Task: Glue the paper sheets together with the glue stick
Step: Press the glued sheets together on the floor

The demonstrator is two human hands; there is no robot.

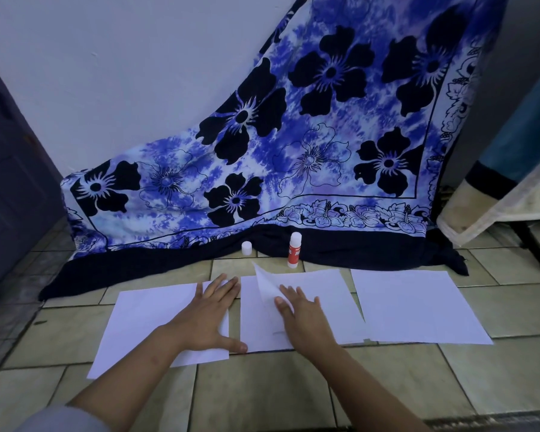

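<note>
glue stick (294, 251) stands upright at twelve o'clock of the right hand (303, 319), nearer than the left hand (206, 316); both flat on paper sheets (325, 294), fingers spread.

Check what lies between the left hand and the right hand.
Head view: bare floor tile, then the left margin of the middle sheet.

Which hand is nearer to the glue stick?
Right. The right hand rests on the middle sheet, close before the glue stick; the left hand presses the left sheet, farther aside.
</note>
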